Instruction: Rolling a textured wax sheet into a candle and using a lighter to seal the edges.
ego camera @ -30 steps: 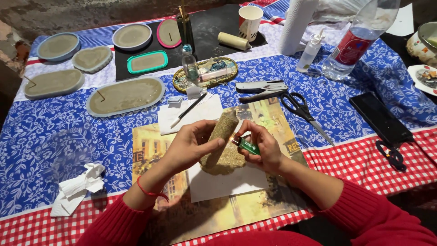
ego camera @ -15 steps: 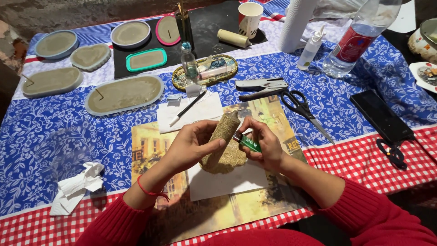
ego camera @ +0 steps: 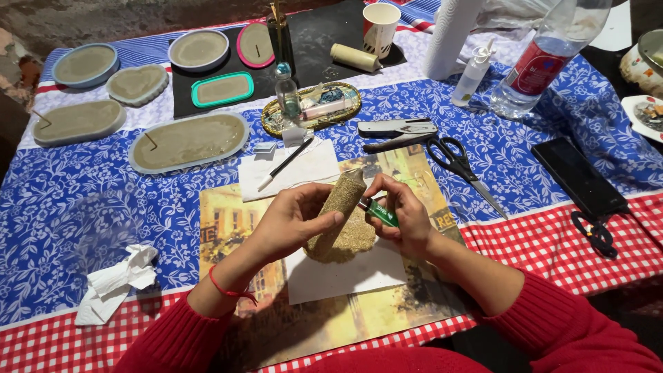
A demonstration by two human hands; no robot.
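Note:
My left hand grips a glittery olive-gold flat piece, held upright on edge over a white paper sheet. Beside it, my right hand holds a small green tube with its tip against the piece's right side. Both hands work above a yellow picture mat on the blue floral tablecloth. Red sleeves cover both forearms.
Black scissors and a grey multi-tool lie behind my hands. Several filled moulds, including an oval one, sit at the left. A brush rests on a napkin. Crumpled tissue lies left; a phone, bottle stand right.
The view has shifted slightly; my hands keep the same grip on the glittery piece and the green tube, barely moving.

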